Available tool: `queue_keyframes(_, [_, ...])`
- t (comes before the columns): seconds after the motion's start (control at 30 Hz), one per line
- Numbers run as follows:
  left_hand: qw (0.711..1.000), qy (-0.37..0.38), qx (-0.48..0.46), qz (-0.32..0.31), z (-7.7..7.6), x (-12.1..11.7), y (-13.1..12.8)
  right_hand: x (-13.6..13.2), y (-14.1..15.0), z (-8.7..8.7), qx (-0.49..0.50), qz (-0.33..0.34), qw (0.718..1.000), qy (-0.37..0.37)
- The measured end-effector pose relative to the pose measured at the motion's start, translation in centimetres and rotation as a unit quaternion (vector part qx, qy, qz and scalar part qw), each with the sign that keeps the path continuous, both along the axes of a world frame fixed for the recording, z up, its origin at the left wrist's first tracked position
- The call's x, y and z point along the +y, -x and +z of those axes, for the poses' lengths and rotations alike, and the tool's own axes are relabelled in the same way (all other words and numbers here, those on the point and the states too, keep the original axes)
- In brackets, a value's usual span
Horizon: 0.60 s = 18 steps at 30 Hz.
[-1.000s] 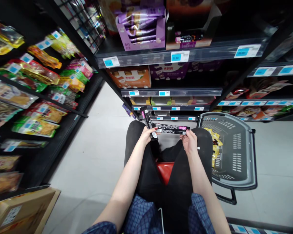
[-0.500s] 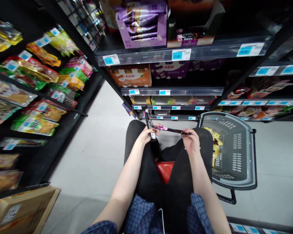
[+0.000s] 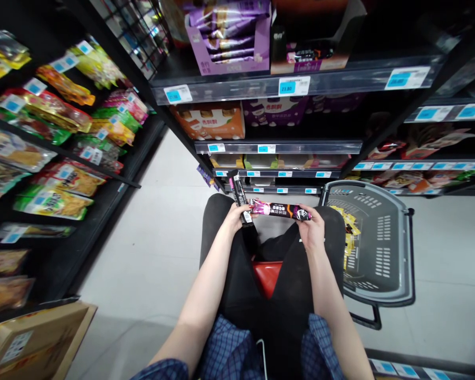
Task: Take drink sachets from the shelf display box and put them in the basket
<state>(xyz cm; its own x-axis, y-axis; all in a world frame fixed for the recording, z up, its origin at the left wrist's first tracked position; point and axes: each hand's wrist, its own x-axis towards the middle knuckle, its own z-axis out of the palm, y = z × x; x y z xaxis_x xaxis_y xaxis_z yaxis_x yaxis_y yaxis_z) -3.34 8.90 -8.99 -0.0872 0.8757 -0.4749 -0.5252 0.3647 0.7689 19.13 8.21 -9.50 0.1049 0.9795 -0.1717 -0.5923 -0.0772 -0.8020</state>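
Observation:
My left hand (image 3: 236, 215) is closed around a slim black packet (image 3: 240, 191) that points up and away from me, white print on its side. A second packet, a black and purple stick sachet (image 3: 282, 209), lies crosswise between my hands with its printed face toward me. Its right end is pinched in my right hand (image 3: 312, 226), and its left end touches the fingers of my left hand. Both hands are above my knees, in front of the shelves.
A grey basket (image 3: 364, 285) with yellow packets (image 3: 349, 232) stands at my right. Ahead are shelves with a purple display box (image 3: 233, 68) and an orange carton (image 3: 211, 122). Bagged snacks (image 3: 55, 198) hang at left, above a cardboard box (image 3: 39, 338). A red seat (image 3: 268, 277) is under me.
The crosswise sachet has turned from edge-on to show its broad printed face. My hands have stayed nearly in place, and the view has shifted slightly.

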Motion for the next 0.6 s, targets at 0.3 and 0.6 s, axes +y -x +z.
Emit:
queue_keyframes(0.3, [0.995,-0.037,0.033,0.088,-0.2,0.2,-0.1,-0.3,0.6,0.1,0.003,0.042,0.999,0.031])
queue_keyframes(0.6, [0.994,-0.044,0.029,0.093,0.0,0.2,-0.3,-0.1,0.7,-0.5,-0.011,0.014,0.999,0.030])
